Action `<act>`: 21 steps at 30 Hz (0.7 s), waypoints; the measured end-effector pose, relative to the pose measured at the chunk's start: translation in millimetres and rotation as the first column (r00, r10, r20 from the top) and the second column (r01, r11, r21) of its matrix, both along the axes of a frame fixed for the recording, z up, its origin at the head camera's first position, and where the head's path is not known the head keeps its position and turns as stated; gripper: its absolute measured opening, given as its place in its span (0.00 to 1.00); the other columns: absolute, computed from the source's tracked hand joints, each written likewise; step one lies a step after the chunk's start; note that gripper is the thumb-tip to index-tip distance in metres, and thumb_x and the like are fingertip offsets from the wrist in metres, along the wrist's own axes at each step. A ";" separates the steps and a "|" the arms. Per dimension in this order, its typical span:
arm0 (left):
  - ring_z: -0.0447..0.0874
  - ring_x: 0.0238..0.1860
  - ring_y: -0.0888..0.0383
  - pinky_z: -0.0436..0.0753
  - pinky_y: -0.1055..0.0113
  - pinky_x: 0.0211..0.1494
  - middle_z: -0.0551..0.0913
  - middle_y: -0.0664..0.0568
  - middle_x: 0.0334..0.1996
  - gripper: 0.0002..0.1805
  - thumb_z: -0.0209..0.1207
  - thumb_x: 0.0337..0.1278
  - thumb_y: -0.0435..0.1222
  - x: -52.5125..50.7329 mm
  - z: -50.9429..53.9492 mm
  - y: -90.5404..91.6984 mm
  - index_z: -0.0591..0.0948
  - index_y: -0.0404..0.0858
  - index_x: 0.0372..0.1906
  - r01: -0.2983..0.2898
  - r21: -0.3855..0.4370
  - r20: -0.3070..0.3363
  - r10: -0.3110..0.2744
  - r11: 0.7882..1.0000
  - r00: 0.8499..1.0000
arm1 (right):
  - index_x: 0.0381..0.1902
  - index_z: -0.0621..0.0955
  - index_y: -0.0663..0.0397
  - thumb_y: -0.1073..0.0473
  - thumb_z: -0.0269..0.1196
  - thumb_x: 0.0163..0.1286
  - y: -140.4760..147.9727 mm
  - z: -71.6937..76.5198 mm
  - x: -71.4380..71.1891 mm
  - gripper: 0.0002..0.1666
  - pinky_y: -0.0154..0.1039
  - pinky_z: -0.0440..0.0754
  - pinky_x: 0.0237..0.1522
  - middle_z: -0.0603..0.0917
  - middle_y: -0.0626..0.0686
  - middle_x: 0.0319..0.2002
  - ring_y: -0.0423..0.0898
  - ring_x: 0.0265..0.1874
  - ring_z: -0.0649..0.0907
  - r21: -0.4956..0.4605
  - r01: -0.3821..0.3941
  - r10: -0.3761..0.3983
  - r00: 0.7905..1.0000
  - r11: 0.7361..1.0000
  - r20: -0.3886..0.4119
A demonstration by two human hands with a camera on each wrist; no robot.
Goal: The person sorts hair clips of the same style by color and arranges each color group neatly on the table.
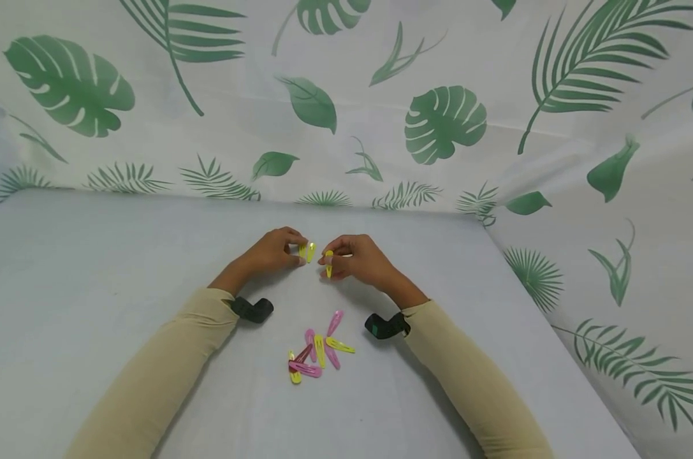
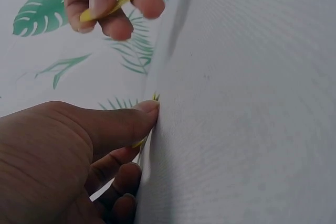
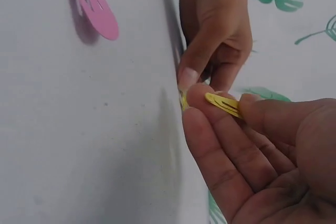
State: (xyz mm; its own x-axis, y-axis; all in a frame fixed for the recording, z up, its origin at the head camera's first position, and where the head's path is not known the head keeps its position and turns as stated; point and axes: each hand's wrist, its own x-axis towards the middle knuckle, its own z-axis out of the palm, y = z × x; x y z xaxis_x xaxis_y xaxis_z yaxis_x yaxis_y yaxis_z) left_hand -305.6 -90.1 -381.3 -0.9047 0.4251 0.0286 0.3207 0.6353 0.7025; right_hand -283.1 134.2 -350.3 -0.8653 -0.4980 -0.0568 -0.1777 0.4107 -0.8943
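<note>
Between the thumb and fingers of my right hand a yellow snap hair clip is pinched, held just above the table. My left hand is low at the table, thumb and fingertips closed about a yellow hair clip that they partly hide. Beside those fingertips, toward the right hand, is another yellow clip. The left wrist view shows only yellow tips past the left thumb. In the right wrist view the right hand's clip lies between thumb and fingers, near the left hand.
Closer to the body is a loose pile of hair clips: several pink ones, several yellow ones and a dark red one, some overlapping. A leaf-patterned sheet hangs behind the white table.
</note>
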 end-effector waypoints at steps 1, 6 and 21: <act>0.74 0.50 0.48 0.74 0.56 0.52 0.73 0.40 0.61 0.26 0.64 0.58 0.34 -0.2 -0.1 0.2 0.76 0.31 0.62 0.002 0.000 -0.001 -0.002 1.000 1.000 | 0.45 0.79 0.67 0.66 0.61 0.70 -0.6 -0.2 -1.7 0.10 0.43 0.84 0.36 0.86 0.58 0.39 0.49 0.35 0.87 -0.003 0.023 -0.023 1.000 1.000 0.000; 0.75 0.50 0.47 0.75 0.56 0.53 0.73 0.40 0.61 0.26 0.64 0.58 0.34 -0.3 -0.5 1.8 0.76 0.31 0.62 0.009 -0.006 -0.004 -0.009 1.000 1.000 | 0.46 0.79 0.68 0.66 0.62 0.69 -1.8 -0.9 -9.4 0.12 0.42 0.84 0.37 0.87 0.58 0.38 0.49 0.37 0.87 -0.025 0.064 -0.064 0.998 0.998 -0.002; 0.75 0.51 0.47 0.75 0.55 0.53 0.74 0.40 0.60 0.25 0.65 0.59 0.35 -1.1 -1.5 0.9 0.77 0.30 0.61 0.010 -0.011 -0.031 -0.011 1.000 0.999 | 0.47 0.83 0.64 0.63 0.64 0.68 -4.8 -0.6 -24.1 0.12 0.41 0.84 0.34 0.86 0.57 0.41 0.49 0.31 0.87 0.053 0.153 -0.155 0.988 0.987 0.025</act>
State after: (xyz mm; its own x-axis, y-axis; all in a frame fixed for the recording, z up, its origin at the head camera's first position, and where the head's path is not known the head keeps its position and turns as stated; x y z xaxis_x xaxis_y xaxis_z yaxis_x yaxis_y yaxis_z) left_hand -306.7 -89.1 -382.8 -0.8989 0.4351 0.0516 0.3489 0.6394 0.6852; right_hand -307.3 129.4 -350.9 -0.9292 -0.3546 -0.1044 -0.0832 0.4758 -0.8756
